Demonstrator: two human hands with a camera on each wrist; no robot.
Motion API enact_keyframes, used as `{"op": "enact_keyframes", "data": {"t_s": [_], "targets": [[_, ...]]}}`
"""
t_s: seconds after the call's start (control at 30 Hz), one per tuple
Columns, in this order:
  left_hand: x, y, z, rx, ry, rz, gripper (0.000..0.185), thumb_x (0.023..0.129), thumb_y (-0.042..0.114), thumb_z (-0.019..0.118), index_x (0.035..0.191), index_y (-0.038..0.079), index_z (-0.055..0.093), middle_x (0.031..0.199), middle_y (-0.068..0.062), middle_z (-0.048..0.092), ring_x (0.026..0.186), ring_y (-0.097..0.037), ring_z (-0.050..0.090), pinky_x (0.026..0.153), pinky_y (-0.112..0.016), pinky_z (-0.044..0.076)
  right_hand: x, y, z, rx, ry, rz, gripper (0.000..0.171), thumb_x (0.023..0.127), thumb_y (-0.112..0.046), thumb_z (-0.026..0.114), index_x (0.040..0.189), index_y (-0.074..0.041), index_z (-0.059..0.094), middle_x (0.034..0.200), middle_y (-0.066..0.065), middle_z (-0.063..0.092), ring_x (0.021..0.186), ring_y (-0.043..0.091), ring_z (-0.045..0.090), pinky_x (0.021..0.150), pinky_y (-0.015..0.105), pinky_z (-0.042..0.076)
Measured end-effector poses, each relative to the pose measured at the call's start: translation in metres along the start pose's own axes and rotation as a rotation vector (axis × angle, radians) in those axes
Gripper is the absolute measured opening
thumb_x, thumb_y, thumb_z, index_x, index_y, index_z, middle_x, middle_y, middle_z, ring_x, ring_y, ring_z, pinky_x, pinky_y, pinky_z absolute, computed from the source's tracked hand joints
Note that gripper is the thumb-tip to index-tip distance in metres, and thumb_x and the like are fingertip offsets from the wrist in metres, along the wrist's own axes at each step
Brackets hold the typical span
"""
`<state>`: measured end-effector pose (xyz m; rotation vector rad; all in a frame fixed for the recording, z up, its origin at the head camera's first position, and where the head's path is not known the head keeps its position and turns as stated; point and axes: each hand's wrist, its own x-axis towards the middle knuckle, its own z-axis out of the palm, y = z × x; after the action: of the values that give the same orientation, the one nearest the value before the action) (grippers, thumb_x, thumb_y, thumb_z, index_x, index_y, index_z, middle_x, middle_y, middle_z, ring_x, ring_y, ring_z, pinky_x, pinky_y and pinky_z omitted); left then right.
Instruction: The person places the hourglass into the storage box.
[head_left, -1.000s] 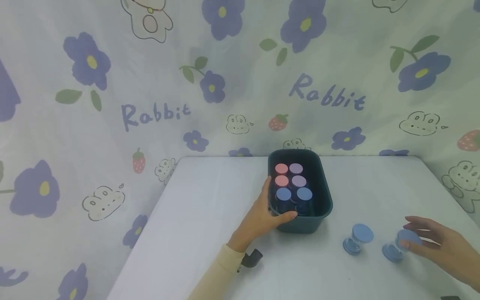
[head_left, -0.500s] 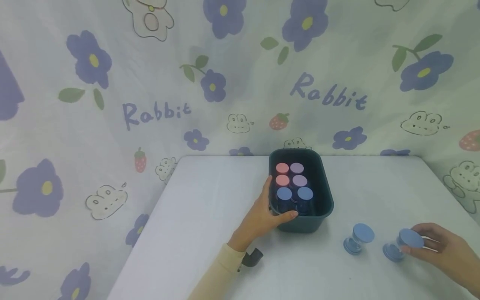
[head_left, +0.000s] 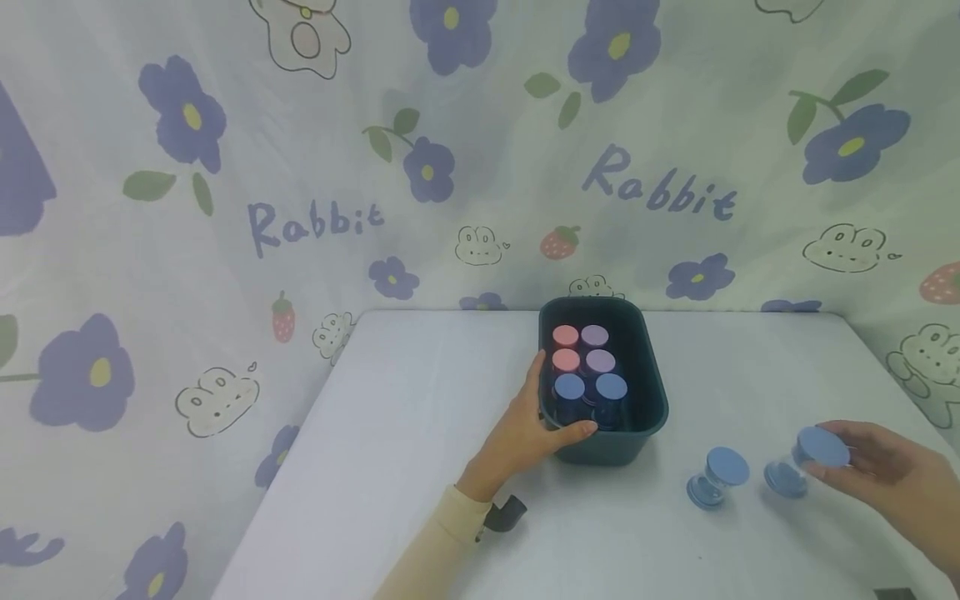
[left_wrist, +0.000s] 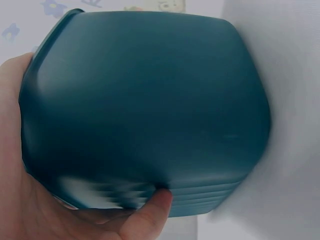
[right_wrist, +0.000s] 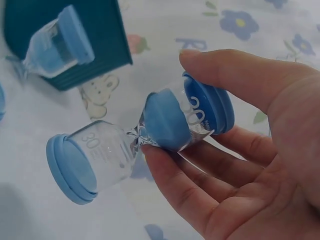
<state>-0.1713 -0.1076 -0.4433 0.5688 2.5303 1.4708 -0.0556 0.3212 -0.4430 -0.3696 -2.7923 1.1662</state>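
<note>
Head view: right hand (head_left: 885, 475) pinches blue hourglass (head_left: 804, 463), wrist cropped; left hand (head_left: 525, 429) grips bin (head_left: 645, 417).

Bin mid-table toward the far edge, two sand timers to its right and nearer, one in hand.

Table (head_left: 420, 433) runs from the near edge to a curtain backdrop (head_left: 225, 167) behind and on the left. Bin (head_left: 651, 421) sits centre, close to the far edge, holding six sand timers (head_left: 567, 387) upright in two columns, three rows, packed to its left side. Left hand (head_left: 525, 429) wraps the bin's near-left corner, thumb on the near rim. Right of the bin and nearer: a loose sand timer (head_left: 716, 477) lying tilted on the table; just right of it, a second sand timer (head_left: 806, 462) tilted, pinched at its upper end by the right hand (head_left: 888, 475) at the table's right edge.
</note>
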Motion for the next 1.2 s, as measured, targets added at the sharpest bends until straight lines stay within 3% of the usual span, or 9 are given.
{"op": "enact_keyframes", "data": {"t_s": [0.03,0.23,0.47,0.7,0.97,1.2], "targets": [[0.0,0.0,0.0,-0.001,-0.001,0.002,0.121,0.079,0.069,0.077,0.166,0.035,0.0,0.172,0.004,0.027,0.153,-0.024,0.038,0.12,-0.062,0.038,0.0,-0.003,0.0,0.017,0.014,-0.016,0.073,0.083,-0.042,0.086,0.14,-0.006,0.056,0.107,-0.044,0.049,0.09,-0.032,0.04,0.065,-0.001,0.045],[0.001,0.001,0.0,-0.013,0.0,0.016,0.12,0.079,0.069,0.077,0.166,0.036,0.0,0.17,0.009,0.028,0.152,-0.024,0.04,0.12,-0.062,0.04,0.0,-0.027,-0.001,0.07,0.049,-0.074,0.065,0.085,-0.033,0.086,0.139,-0.008,0.06,0.107,-0.045,0.049,0.094,-0.031,0.046,0.067,0.0,0.047],[0.0,0.0,0.001,-0.014,-0.002,0.007,0.121,0.079,0.069,0.077,0.165,0.038,0.0,0.17,0.007,0.028,0.152,-0.023,0.04,0.119,-0.062,0.04,0.002,-0.055,-0.006,0.22,0.083,-0.242,0.052,0.086,-0.007,0.083,0.135,-0.008,0.065,0.112,-0.041,0.063,0.098,-0.025,0.06,0.073,0.0,0.051],[0.0,-0.001,0.0,-0.03,-0.003,0.031,0.121,0.079,0.068,0.078,0.166,0.037,0.0,0.171,0.006,0.028,0.151,-0.023,0.04,0.119,-0.062,0.04,0.007,-0.086,-0.004,0.28,0.055,-0.268,0.052,0.088,-0.004,0.081,0.137,-0.008,0.064,0.115,-0.036,0.068,0.098,-0.018,0.066,0.076,0.003,0.054],[0.0,-0.002,0.0,-0.034,0.0,0.024,0.123,0.077,0.07,0.079,0.166,0.038,-0.001,0.171,0.012,0.026,0.153,-0.02,0.038,0.12,-0.063,0.038,0.014,-0.115,0.008,0.324,0.008,-0.371,0.052,0.088,0.003,0.078,0.137,-0.001,0.062,0.119,-0.027,0.071,0.1,-0.009,0.071,0.081,0.008,0.057],[0.0,-0.001,0.0,-0.035,-0.006,0.047,0.122,0.077,0.069,0.079,0.165,0.039,0.0,0.169,0.014,0.029,0.15,-0.014,0.04,0.12,-0.061,0.04,0.021,-0.134,0.016,0.319,-0.065,-0.362,0.051,0.092,-0.008,0.078,0.14,-0.011,0.062,0.116,-0.028,0.068,0.093,-0.006,0.07,0.08,0.007,0.056]]}}
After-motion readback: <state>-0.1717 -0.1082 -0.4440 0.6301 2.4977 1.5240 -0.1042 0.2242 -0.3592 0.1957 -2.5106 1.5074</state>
